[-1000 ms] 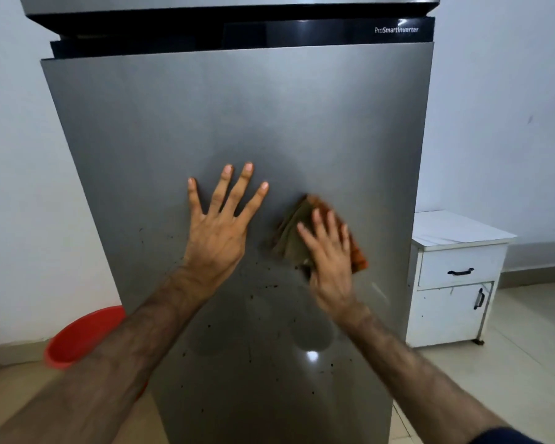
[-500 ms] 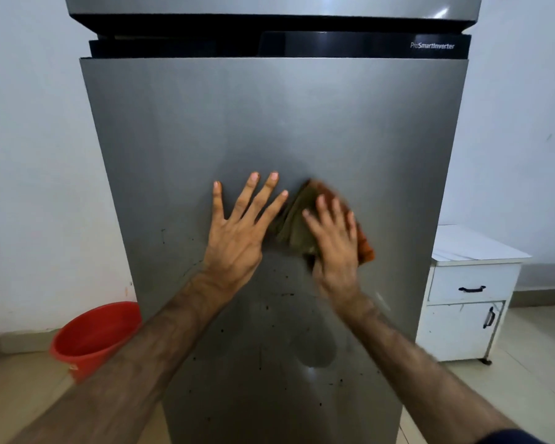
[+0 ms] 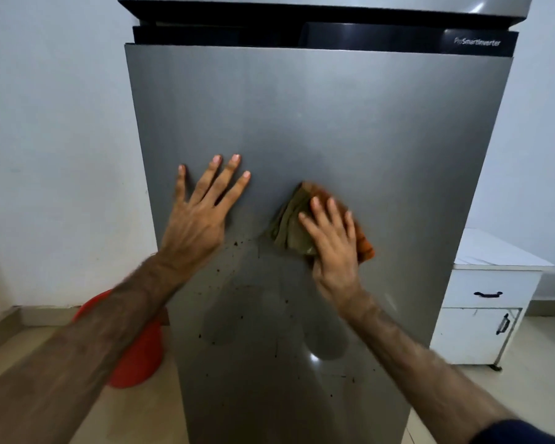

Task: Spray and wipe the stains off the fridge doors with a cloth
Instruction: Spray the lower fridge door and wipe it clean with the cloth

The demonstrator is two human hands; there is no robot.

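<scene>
Left hand (image 3: 202, 216): my fingers spread flat on the door (image 3: 318, 116) — holding nothing.
Right hand (image 3: 332, 241): straight fingers press the cloth (image 3: 290, 225) to the door's middle.
Stains (image 3: 237, 243): dark specks below my hands — toward the bottom edge.

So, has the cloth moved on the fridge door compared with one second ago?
Yes. The cloth under the right hand has moved left: its gap to the right edge of the fridge door is wider now.

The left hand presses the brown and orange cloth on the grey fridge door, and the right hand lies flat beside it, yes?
No, the head view shows them swapped: the right hand presses the brown and orange cloth on the grey fridge door; the left hand lies flat beside it.
</scene>
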